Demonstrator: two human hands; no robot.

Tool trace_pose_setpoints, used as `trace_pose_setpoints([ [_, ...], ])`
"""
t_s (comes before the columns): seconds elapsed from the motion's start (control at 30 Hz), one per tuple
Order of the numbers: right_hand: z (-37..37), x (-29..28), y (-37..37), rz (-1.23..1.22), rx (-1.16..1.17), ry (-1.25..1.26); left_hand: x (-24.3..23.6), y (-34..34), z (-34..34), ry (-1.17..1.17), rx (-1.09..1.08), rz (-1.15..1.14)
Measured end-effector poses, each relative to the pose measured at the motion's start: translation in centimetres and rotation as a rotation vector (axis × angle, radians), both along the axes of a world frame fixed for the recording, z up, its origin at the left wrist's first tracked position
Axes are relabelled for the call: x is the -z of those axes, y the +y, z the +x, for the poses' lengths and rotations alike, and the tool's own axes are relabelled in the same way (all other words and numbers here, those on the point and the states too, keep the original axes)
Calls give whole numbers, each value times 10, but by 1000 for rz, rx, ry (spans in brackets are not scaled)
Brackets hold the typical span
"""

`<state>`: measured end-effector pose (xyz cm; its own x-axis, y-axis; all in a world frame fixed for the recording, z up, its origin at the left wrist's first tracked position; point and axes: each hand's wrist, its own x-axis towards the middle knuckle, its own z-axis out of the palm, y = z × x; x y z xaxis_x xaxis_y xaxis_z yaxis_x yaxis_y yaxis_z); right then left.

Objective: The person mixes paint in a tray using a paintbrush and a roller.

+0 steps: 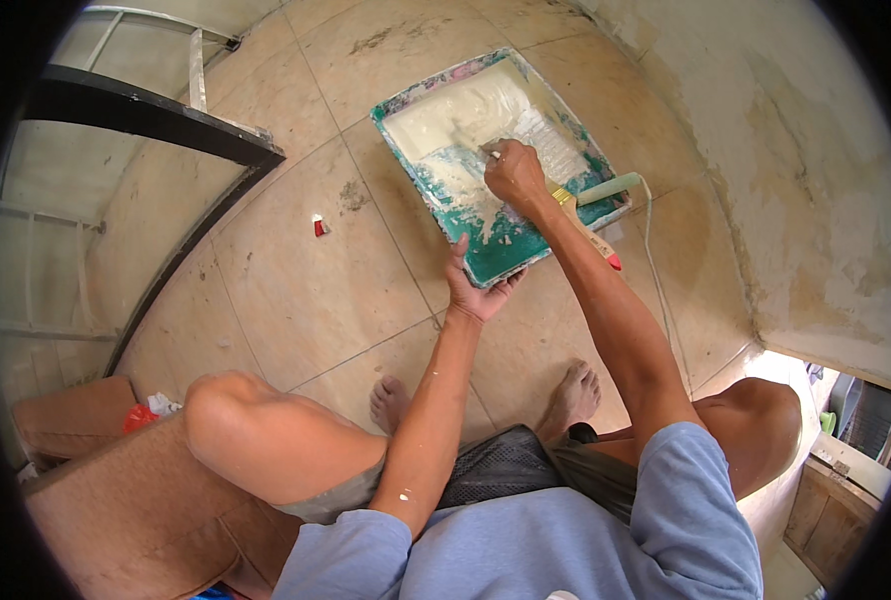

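In the head view, the tray [478,243] sits tilted across the tiled floor [286,300], ahead of the person's two bare feet [574,393]. Pale paint [436,128] lies thick at its far end; the near end shows mostly green, with pale smears.

The left hand [476,297] has hold of the tray's near corner, thumb over the rim and the other fingers spread along the outside and below, only part closed. The right hand [516,174] is over the middle of the tray, its fingers curled in close together. A small pale bit shows at their tips; whether that is paint or something gripped, I cannot tell.

The step in hand looks to be working at the paint in the tray while the left hand steadies it. The next move would seem to call for a firm left hold and a right forearm kept clear of the brush [600,245], which lies under it across the near rim.

Counted: one tray, one brush, one pale green roller [609,188] at the tray's right side, one thin pale rod or cord [650,238] trailing from it, and one small red-and-white thing [321,227] on the floor to the left.
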<state>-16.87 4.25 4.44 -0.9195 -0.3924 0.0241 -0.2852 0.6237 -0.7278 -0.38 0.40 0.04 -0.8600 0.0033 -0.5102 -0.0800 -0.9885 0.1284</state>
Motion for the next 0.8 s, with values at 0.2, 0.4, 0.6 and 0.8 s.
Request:
trace_pose_setpoints([
  [0.2, -7, 1, 8, 11, 85, -7, -1, 0, -1, 20, 19, 31],
  [0.4, -19, -4, 18, 26, 6, -40, -3, -1, 0, 14, 12, 10],
  [0.6, -21, -11, 22, 64, 33, -97, -5, 0, 0, 14, -1, -1],
  [0.8, -25, -19, 30, 136, 203, -22, -7, 0, 1, 4, 6, -7],
])
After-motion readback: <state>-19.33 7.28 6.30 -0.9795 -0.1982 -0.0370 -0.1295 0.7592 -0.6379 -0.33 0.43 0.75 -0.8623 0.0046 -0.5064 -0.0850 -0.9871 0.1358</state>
